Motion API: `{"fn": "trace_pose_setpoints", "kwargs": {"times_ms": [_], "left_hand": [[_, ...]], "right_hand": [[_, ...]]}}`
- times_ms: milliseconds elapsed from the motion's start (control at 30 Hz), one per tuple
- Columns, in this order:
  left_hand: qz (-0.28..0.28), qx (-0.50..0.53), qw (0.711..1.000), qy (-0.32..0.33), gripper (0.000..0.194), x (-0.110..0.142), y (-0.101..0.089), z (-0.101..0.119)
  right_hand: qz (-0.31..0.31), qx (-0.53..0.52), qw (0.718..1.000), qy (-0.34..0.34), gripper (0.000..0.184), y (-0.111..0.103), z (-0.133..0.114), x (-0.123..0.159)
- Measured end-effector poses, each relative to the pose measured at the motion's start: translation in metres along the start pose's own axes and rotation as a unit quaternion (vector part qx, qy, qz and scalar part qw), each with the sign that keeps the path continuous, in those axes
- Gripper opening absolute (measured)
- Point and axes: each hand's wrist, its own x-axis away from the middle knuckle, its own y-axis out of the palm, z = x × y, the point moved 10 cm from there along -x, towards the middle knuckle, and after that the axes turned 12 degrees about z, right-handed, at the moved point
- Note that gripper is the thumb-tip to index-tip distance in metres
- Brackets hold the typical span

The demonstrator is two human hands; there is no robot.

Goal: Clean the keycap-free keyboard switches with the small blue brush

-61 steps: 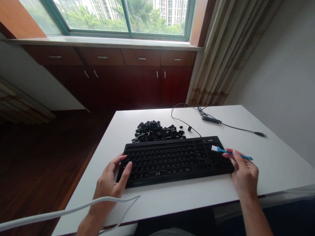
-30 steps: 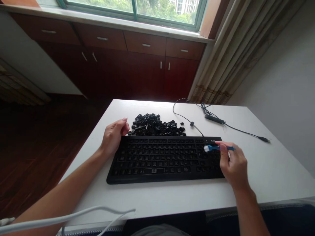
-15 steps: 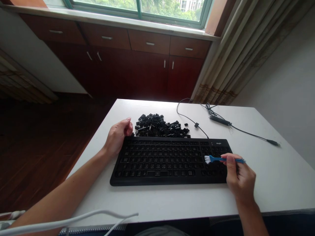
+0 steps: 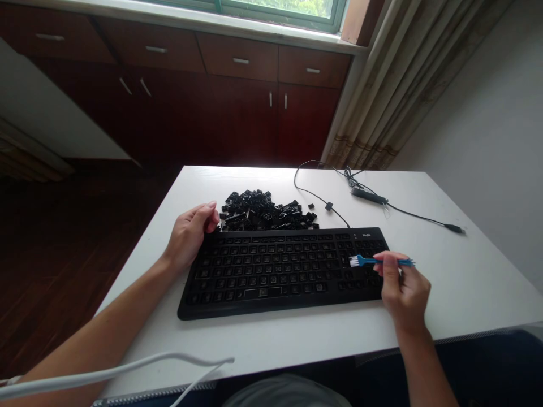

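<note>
A black keyboard [image 4: 263,305] with its keycaps off lies on the white table. My right hand [image 4: 405,288] is closed in a pinch on the blue handle of a small brush [image 4: 368,260]. The brush's white bristles are over the keyboard, just left of the number pad. At the back left corner of the keyboard, my left hand [image 4: 189,234] rests with fingers curled, against or very near the edge. Whether those fingers grip anything is hidden. Behind the keyboard, close to my left hand, loose black keycaps [image 4: 267,212] form a pile.
The keyboard's cable [image 4: 303,186] runs back from it to a bundled coil and a dark bar-shaped piece [image 4: 369,196], ending in a plug [image 4: 453,228] on the right. White cords [image 4: 127,370] cross the front left. Beyond the table [image 4: 424,198] stand red-brown cabinets [image 4: 237,118].
The view has tipped down and turned slightly, so everything sits higher and further left. The brush has shifted slightly over the keys, and its bristles look less fanned. My left hand stays at the corner.
</note>
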Motion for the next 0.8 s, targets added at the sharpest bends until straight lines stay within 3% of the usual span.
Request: {"fn": "trace_pose_setpoints", "kwargs": {"times_ms": [67,167,367,500,600,667,800], "left_hand": [[-0.001,-0.007,1.000,0.002,0.036,0.001,0.000,0.001],[-0.003,-0.017,1.000,0.004,0.036,0.001,0.001,0.002],[-0.004,-0.028,1.000,0.011,0.036,0.000,0.001,0.001],[-0.003,-0.033,0.999,0.014,0.036,-0.001,0.001,0.000],[0.003,-0.040,0.999,0.017,0.038,-0.002,0.000,0.000],[0.005,-0.045,0.999,0.019,0.039,-0.002,0.000,0.001],[0.005,-0.052,0.998,0.021,0.039,-0.001,0.000,0.002]], "right_hand": [[0.036,0.058,0.996,-0.059,0.013,-0.004,-0.011,-0.003],[0.088,0.029,0.991,-0.101,0.016,-0.013,-0.023,-0.003],[0.029,0.002,0.999,-0.022,0.024,-0.008,-0.007,0.003],[0.008,0.039,0.995,-0.092,0.013,-0.001,-0.018,0.001],[0.018,0.047,0.986,-0.157,0.032,0.001,-0.032,0.002],[0.024,0.030,0.988,-0.150,0.037,0.000,-0.032,0.002],[0.008,0.004,0.997,-0.074,0.027,0.000,-0.019,0.001]]}}
